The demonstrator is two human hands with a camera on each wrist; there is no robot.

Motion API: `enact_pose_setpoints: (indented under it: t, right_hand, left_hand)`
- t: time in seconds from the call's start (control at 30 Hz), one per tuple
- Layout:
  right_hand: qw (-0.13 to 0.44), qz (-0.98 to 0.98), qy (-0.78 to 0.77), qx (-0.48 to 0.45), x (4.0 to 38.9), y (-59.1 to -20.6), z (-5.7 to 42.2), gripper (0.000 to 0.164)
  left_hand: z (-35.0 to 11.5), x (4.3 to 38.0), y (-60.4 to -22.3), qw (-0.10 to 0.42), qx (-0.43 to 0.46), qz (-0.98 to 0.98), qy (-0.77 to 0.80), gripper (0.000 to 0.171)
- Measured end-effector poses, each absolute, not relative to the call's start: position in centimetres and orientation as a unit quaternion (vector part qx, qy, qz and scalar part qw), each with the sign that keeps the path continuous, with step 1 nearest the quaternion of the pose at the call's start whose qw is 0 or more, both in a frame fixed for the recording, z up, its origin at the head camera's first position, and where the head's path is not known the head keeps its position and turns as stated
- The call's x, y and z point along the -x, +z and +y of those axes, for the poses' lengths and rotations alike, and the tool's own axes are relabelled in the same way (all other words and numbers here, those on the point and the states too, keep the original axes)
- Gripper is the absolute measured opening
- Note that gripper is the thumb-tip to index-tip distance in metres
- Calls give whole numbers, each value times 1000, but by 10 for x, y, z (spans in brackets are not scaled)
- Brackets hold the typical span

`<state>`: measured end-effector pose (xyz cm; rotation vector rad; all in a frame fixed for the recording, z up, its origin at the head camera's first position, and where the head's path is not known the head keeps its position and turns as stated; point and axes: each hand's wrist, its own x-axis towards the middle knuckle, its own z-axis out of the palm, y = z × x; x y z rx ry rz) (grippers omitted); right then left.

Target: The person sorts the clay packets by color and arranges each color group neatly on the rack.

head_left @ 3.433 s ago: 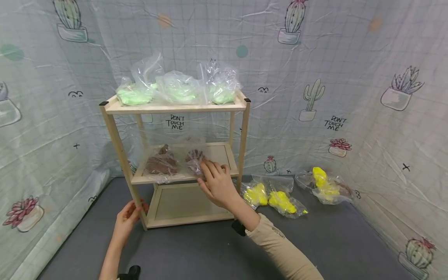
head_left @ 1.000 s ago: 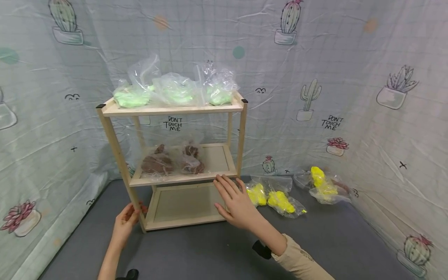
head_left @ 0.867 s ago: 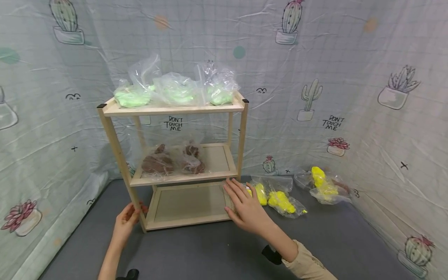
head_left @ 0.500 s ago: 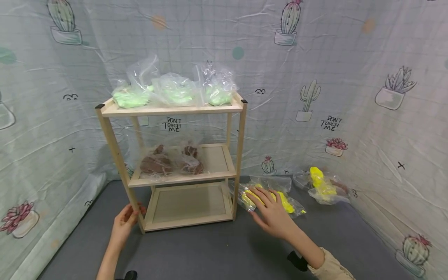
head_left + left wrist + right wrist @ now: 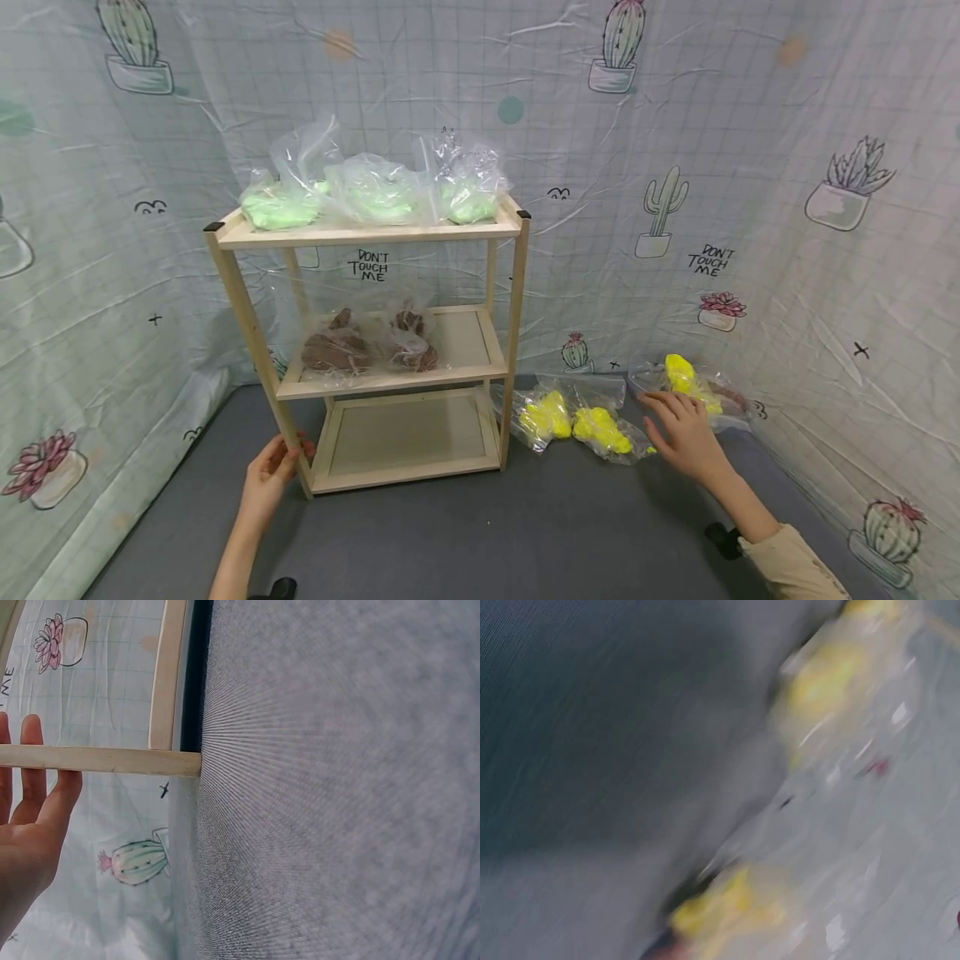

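While left hand (image 5: 267, 473) grips post (image 5: 251, 333) (wooden), right (image 5: 686, 437) hovers.

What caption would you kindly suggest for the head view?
Left hand grips a rack of bagged green lumps and brown lumps; right hand by the rightmost yellow lump.

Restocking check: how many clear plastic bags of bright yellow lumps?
3: one bag beside the pale wooden rack, the next just right, a third farther right, partly behind the right hand. More may be hidden there.
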<state>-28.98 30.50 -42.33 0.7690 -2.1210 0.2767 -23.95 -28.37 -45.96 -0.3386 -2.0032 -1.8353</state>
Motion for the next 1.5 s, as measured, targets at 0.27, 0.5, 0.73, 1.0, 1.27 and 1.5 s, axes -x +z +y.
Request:
enact_pose_setpoints:
  t: [0.27, 0.5, 0.73, 1.0, 1.27, 1.5]
  right_hand:
    - [437, -864, 96, -230, 301, -435, 355, 24]
    - [413, -893, 102, -149, 309, -445, 382, 22]
    - [322, -940, 106, -50, 322, -445, 406, 27]
    - [178, -972, 151, 25, 332, -437, 430, 57]
    - [129, -983, 131, 21, 340, -436, 439, 67]
    - [32, -993, 110, 12, 354, -445, 437, 93]
  left_hand:
    - [-283, 237, -461, 200, 109, -724, -651, 23]
    - [-283, 236, -462, 200, 105, -720, -656, 23]
    - [-283, 237, -463, 203, 105, -719, -656, 23]
    - [-279, 242, -464, 197, 104, -722, -656, 28]
    - [-280, 242, -465, 201, 94, -729, -647, 26]
    - [-282, 240, -461, 203, 92, -728, -648, 29]
